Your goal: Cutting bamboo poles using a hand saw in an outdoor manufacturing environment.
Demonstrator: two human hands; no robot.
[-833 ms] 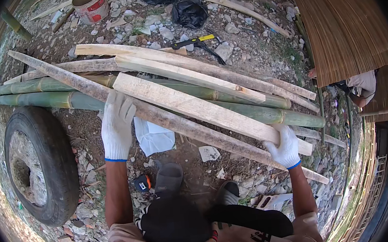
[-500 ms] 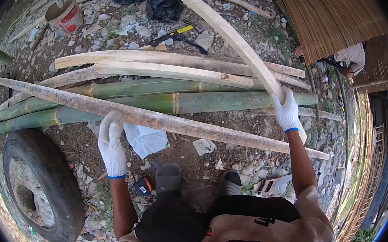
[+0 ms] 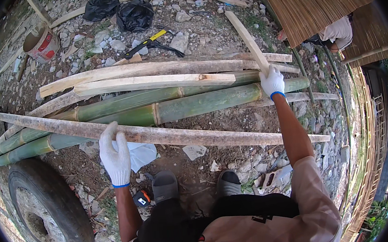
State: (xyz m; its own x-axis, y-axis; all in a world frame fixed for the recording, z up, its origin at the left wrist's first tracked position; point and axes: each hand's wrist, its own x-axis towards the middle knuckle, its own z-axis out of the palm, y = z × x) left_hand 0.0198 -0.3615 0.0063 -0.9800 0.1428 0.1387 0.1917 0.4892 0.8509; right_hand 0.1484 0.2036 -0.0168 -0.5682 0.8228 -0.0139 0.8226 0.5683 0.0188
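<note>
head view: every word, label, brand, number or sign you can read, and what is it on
None is clear enough to quote; marks show on these:
Bucket: pale marks on red, too small and blurred to read.
Shirt: dark print, partly lost in the folds, unreadable.
Left sandal: tiny pale mark, too small to read.
Tape measure: white mark, too small to read.

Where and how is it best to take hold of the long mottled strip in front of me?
Probably near the middle of the mottled strip, from your own side: it is long and slender, so a central grip should balance better, and its near long edge faces you. The left hand is at that edge.
</note>
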